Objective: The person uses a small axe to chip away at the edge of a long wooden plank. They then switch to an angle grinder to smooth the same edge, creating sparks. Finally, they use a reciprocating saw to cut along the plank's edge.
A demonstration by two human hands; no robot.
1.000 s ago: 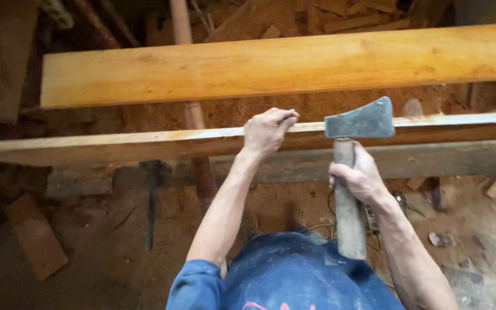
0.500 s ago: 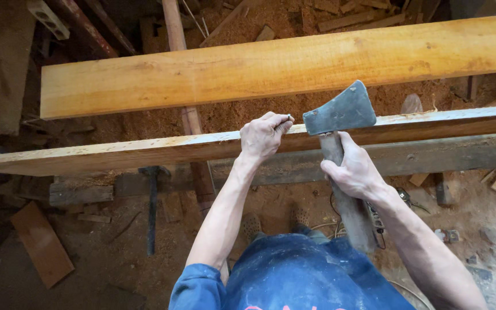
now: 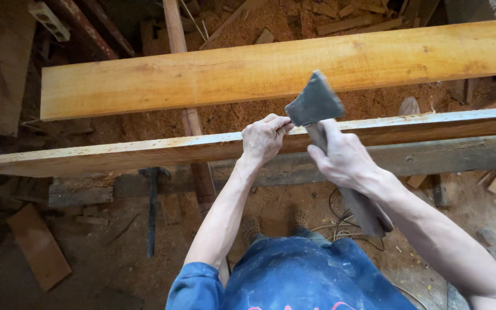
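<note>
Wood lay everywhere below the camera; a long thin plank point(image 3: 116, 155) stood on edge across the view, its narrow top edge rough and pale, and behind it a broad yellow board point(image 3: 202, 77) lay flat over heaped sawdust point(image 3: 231, 117).

The left hand point(image 3: 265, 138) was curled shut over the plank's top edge, fingers hooked over the far side, thumb near; it pinned the plank in place. The right hand point(image 3: 343, 158) was wrapped tight round the handle of a hatchet point(image 3: 314, 105), choked up just below the grey head; the rest of the handle ran back along the forearm. The head hung tilted just above the plank's edge, very close to the left fingertips — whether blade and wood touched, I could not tell.

Judging by this, the work stood at the trimming of that top edge, with the hatchet poised rather than buried in the wood; a stroke from here would call for a short, controlled chop along the edge, angled away from the holding hand — the knuckles sat right beside the blade, and that was the plain risk.

A grey beam point(image 3: 443, 155) ran beneath the plank; an offcut point(image 3: 38, 247) lay on the dirt floor at the left; a thin cable point(image 3: 340, 215) looped near the feet.
</note>
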